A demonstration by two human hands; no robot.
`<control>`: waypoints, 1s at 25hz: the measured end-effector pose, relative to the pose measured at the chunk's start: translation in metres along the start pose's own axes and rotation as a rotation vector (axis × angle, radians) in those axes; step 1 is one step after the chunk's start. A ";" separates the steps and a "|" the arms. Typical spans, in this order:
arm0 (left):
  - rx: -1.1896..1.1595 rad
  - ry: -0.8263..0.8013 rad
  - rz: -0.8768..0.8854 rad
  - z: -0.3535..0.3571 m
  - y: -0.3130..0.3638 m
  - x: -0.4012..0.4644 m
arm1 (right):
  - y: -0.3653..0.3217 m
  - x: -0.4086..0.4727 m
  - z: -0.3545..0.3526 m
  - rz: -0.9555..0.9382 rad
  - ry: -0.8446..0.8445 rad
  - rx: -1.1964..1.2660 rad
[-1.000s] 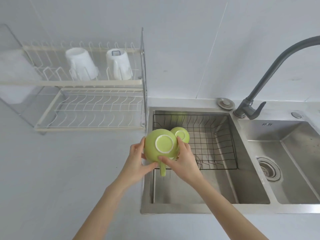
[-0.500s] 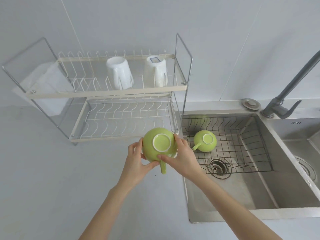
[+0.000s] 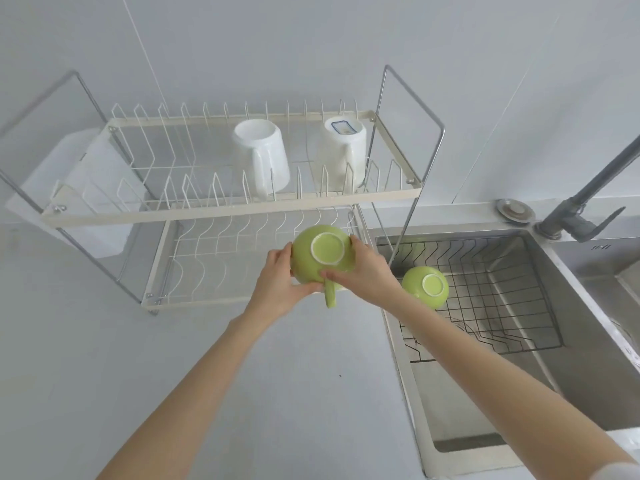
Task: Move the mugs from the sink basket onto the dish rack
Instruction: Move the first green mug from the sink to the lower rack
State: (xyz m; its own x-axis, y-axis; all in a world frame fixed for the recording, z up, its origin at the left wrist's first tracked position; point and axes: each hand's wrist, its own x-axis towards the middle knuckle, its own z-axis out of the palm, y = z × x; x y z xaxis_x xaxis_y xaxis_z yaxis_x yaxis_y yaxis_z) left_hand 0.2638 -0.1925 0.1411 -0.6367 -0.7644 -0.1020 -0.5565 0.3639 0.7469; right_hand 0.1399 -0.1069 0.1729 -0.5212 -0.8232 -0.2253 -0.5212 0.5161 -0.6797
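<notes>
I hold a green mug [image 3: 320,259] upside down, base toward me and handle pointing down, over the front right part of the dish rack's lower tier [image 3: 214,258]. My left hand [image 3: 277,284] cups its left side and my right hand [image 3: 370,271] its right side. A second green mug [image 3: 425,287] lies upside down in the wire sink basket [image 3: 502,296], partly behind my right forearm. Two white mugs [image 3: 263,157] [image 3: 343,152] stand inverted on the rack's upper tier [image 3: 242,206].
The steel sink [image 3: 519,393] fills the right side, with a grey faucet [image 3: 581,209] at its back. A steel rack frame post [image 3: 412,199] rises beside the sink's left edge. A white board [image 3: 86,188] leans at the rack's left end. Grey counter [image 3: 138,375] lies in front.
Both hands have carried the green mug away from the sink, up and over the rack's lower tier. The view has swung left and closer to the rack.
</notes>
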 end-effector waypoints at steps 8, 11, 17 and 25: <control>-0.015 -0.069 -0.022 0.009 -0.012 0.048 | 0.005 0.046 0.002 0.073 -0.040 -0.041; -0.009 -0.083 -0.048 0.016 -0.016 0.058 | 0.007 0.054 0.002 0.078 -0.056 -0.065; 0.000 -0.105 -0.020 0.023 -0.016 0.064 | 0.018 0.059 0.006 0.068 -0.069 -0.076; 0.056 -0.134 -0.022 0.020 -0.011 0.060 | 0.022 0.059 0.010 0.047 -0.064 -0.124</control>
State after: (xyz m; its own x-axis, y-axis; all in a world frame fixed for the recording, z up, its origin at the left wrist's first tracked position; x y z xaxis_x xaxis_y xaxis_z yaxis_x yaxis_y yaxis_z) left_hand 0.2206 -0.2317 0.1133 -0.6875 -0.6961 -0.2070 -0.5973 0.3799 0.7063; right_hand 0.1040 -0.1467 0.1380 -0.5052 -0.8086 -0.3015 -0.5784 0.5766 -0.5771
